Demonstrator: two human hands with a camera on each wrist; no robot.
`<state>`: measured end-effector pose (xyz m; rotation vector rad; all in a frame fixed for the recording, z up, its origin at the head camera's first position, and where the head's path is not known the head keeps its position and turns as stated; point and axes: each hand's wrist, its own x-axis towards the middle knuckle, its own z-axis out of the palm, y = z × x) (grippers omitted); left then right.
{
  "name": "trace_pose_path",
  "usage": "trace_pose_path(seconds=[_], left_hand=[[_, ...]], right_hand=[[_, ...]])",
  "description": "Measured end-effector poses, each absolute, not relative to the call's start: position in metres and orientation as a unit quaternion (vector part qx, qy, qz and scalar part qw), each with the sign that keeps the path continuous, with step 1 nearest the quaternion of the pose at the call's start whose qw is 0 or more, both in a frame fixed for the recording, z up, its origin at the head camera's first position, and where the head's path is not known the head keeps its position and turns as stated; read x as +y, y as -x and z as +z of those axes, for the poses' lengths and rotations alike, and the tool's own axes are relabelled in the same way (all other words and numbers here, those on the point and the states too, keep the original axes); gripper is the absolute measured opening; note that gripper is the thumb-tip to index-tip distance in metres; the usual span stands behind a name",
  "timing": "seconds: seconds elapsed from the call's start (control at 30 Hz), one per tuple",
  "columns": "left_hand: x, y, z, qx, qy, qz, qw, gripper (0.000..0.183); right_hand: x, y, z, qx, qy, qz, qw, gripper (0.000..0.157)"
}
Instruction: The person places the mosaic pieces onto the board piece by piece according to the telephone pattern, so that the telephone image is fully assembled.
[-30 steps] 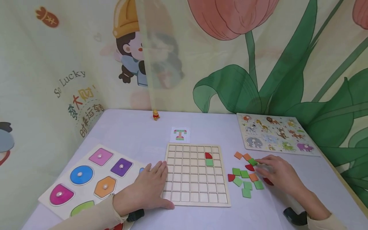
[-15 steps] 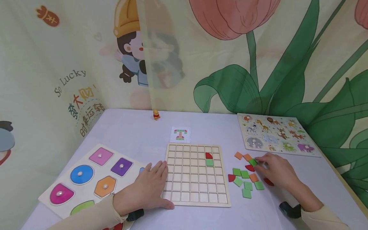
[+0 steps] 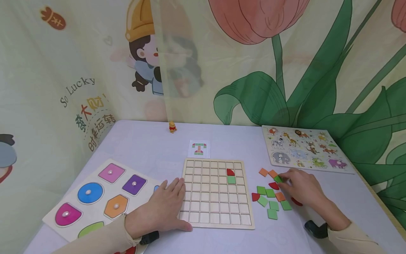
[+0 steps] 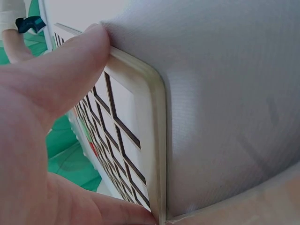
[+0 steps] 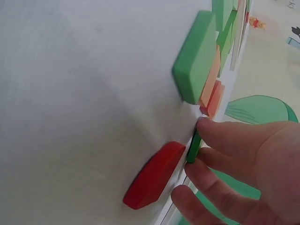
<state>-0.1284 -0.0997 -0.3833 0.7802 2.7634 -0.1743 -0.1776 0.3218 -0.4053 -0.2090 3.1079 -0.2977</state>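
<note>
My left hand lies along the left side of a wooden grid board, its thumb by the near edge. In the left wrist view, the thumb and a finger touch the board's frame. A red quarter-round tile and a green square tile sit in neighbouring cells toward the upper right. Right of the board, my right hand pinches another green square tile between thumb and fingers, tilted on edge in the right wrist view. A red tile lies beside those fingertips.
Loose green, orange and red tiles lie right of the board. A pattern card stands behind it, with a small bear figure farther back. A shape puzzle lies left, an animal puzzle at the back right.
My right hand has shifted slightly left, and its fingers have closed on the green square tile. A red tile beside it has slid a little left. The left hand stays still.
</note>
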Motion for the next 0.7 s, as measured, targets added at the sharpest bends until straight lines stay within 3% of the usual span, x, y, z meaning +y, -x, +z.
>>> trace_pose_path(seconds=[0.7], left_hand=[[-0.0991, 0.1288, -0.3830, 0.953, -0.266, -0.058, 0.136, 0.122]], right_hand=[[0.3256, 0.1681, -0.4065, 0.989, 0.072, -0.127, -0.016, 0.038]])
